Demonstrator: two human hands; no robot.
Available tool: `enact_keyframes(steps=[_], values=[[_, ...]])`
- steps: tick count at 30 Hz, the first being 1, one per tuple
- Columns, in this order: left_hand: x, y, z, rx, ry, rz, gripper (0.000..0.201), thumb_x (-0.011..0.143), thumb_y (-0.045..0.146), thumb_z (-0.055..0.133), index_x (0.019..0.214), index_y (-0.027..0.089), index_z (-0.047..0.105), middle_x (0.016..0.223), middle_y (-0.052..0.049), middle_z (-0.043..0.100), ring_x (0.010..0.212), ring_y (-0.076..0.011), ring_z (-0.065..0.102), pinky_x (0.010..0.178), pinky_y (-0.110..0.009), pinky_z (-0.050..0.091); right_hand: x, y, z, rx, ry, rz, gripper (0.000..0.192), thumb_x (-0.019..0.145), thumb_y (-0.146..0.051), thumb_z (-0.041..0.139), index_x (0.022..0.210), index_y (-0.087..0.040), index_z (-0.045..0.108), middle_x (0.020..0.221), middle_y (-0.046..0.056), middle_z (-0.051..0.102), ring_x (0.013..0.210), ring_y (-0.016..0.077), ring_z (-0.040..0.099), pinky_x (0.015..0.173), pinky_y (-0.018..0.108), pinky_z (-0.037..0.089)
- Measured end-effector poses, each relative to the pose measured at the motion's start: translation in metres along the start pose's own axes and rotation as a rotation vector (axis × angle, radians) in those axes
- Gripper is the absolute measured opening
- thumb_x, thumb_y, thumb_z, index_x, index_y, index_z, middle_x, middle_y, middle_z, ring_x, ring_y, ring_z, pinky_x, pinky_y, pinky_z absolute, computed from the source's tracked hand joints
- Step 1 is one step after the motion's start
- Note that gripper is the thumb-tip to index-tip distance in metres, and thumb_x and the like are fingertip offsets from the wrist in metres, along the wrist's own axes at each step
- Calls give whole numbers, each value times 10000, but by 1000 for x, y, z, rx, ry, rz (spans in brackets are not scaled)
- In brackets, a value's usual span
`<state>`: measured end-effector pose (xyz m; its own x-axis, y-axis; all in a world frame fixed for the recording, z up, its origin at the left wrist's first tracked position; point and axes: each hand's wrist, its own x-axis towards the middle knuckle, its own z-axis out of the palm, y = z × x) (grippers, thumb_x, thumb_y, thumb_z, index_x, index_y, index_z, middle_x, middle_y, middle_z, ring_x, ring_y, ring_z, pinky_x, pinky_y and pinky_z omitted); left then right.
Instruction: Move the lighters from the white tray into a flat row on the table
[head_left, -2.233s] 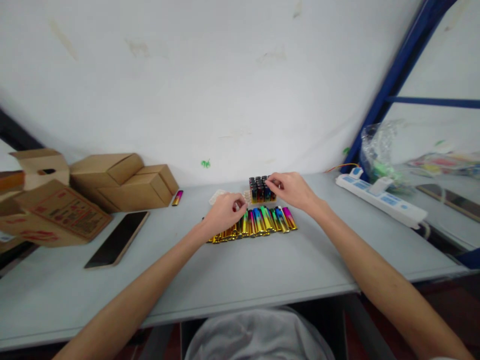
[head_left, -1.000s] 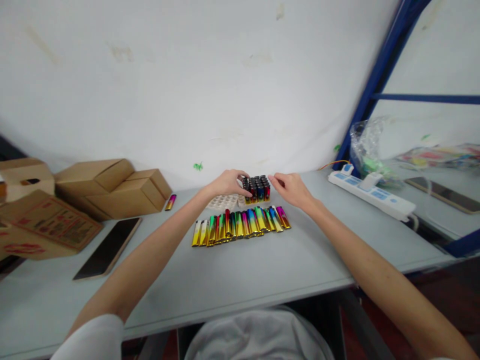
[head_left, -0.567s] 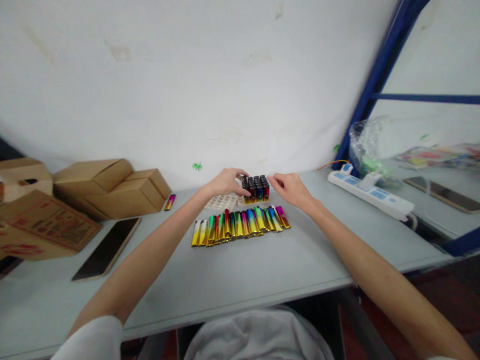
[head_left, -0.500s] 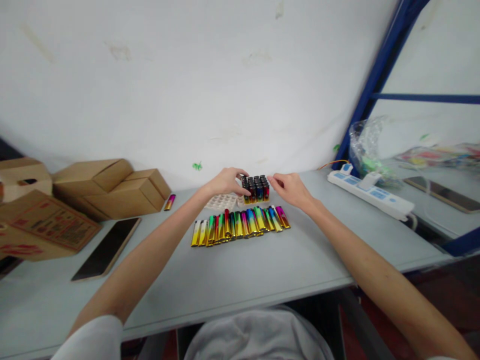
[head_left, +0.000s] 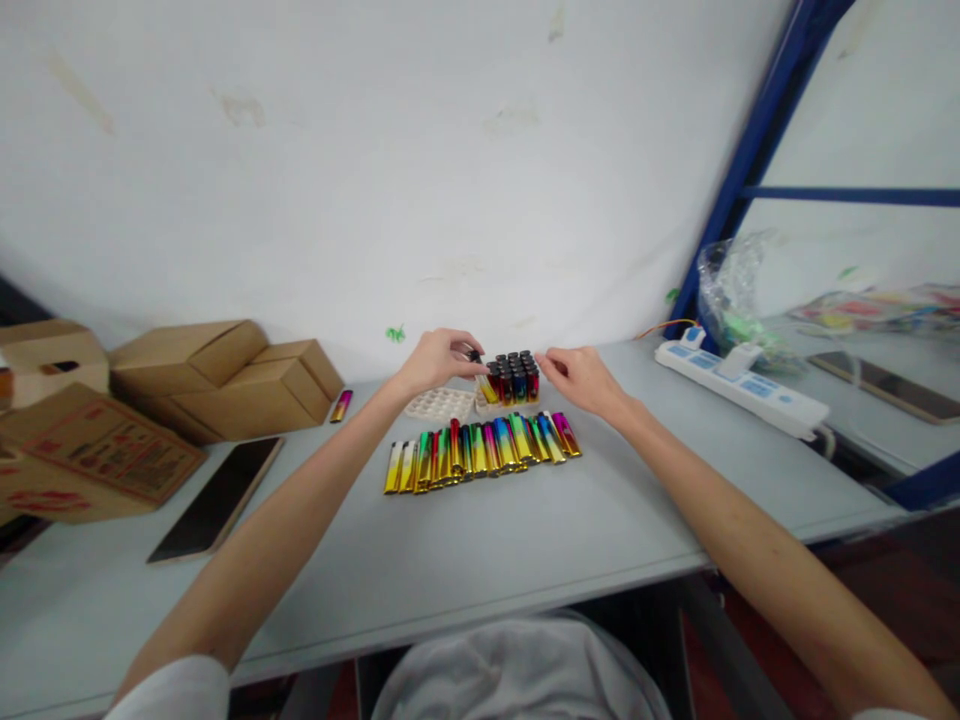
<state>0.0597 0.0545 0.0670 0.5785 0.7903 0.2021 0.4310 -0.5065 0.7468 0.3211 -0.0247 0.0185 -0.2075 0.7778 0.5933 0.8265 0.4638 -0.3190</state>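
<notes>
**Left hand lifted one lighter off the tray's left edge**

Half a second earlier the left hand [head_left: 433, 361] rested against the left side of the tray [head_left: 489, 405], fingers down among the standing lighters [head_left: 514, 376]. Now it had risen a little and drawn back leftward, its grip pinched on a single lighter [head_left: 481, 375] that tilted out from the block's left edge, dark cap up and yellow foot still close to the tray. The right hand [head_left: 579, 379] had barely shifted: it stayed at the block's right side, fingertips touching the outermost lighters, its grip loose and closed on nothing. The row of lighters [head_left: 484, 447] lying flat on the counter [head_left: 525, 540] just in front of the tray looked unchanged, as did the empty white insert [head_left: 440, 404] left of the tray.

Whether the lifted lighter's foot had fully left its slot could not be told; the fingers covered its upper part and the spot was small and blurred. The tray's own rim was mostly hidden by the lighters. A stray lighter [head_left: 341, 404] lay beside the boxes [head_left: 225, 375] far left, near a phone [head_left: 217, 497]. The power strip [head_left: 742, 392] sat well to the right.
</notes>
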Motion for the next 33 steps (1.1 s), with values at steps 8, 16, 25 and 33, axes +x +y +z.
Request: enact_keyframes(steps=[8, 16, 25, 33], values=[[-25, 10, -19, 97, 91, 49, 422, 747, 458, 819, 1023, 146, 754, 834, -90, 747, 777, -221, 713, 708, -338, 574, 0, 1, 0, -3, 6, 5, 478, 1061, -434, 398, 665, -199, 525, 557, 2, 504, 510, 127, 362, 590, 308, 257], [-55, 50, -20, 6, -254, -39, 407, 772, 463, 812, 1069, 199, 727, 785, -65, 779, 750, -229, 738, 667, -324, 550, 0, 2, 1, 13, -13, 8, 499, 1082, -483, 368, 732, -197, 578, 609, 23, 574, 541, 136, 428, 607, 306, 290], [-44, 39, 11, -61, -421, -167, 298, 735, 444, 831, 905, 203, 787, 920, -92, 797, 780, -240, 767, 728, -354, 599, -1, 0, 1, -15, -40, -6, 527, 1085, -475, 362, 693, -191, 571, 583, 15, 557, 519, 127, 399, 602, 318, 262], [-37, 33, 22, 170, -374, -48, 328, 790, 480, 765, 947, 193, 792, 841, -90, 795, 767, -233, 733, 685, -331, 548, -1, -1, 2, -4, -40, -21, 505, 1077, -451, 382, 691, -191, 576, 574, 3, 533, 526, 125, 398, 607, 316, 263]])
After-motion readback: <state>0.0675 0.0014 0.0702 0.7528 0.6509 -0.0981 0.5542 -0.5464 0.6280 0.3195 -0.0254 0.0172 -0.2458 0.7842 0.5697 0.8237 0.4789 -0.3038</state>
